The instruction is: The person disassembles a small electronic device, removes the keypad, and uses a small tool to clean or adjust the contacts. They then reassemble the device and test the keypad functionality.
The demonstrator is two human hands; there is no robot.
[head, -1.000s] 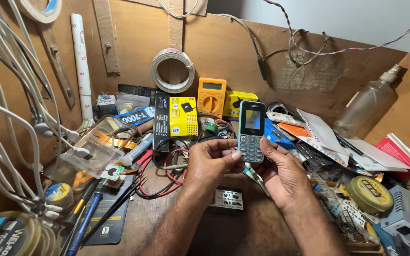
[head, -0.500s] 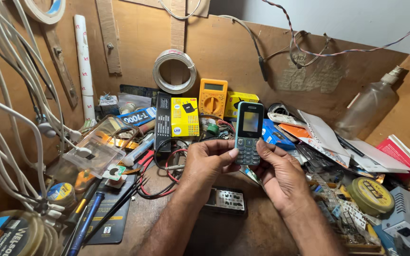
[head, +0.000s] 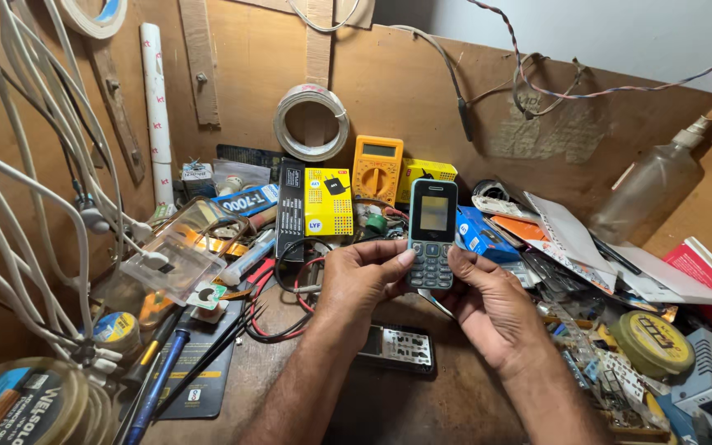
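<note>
- The wooden workbench [head: 455,395] is spread below both hands, crowded with tools and loose parts on every side of the fingers.
- A clear spray bottle [head: 648,194] is seen lying well beyond the right fingertips, against the back board.
- A yellow multimeter [head: 377,167] is propped just behind the phone, above the left fingertips.
- The small keypad phone [head: 432,233] is held upright between the two hands, its screen lit and turned toward the camera.
- The left hand [head: 360,284] is closed on the phone's left edge, thumb tip pressed beside the keypad.
- The right hand [head: 492,309] is cupped under the lower right corner, its fingers curled behind the case.
- A dark keypad part [head: 397,346] is left flat on the bench below the wrists.
- Only the lower half is gripped, so the phone could probably tip forward onto the red and black leads [head: 286,288] lying beneath the left fingers if the thumb pressure is eased.
</note>
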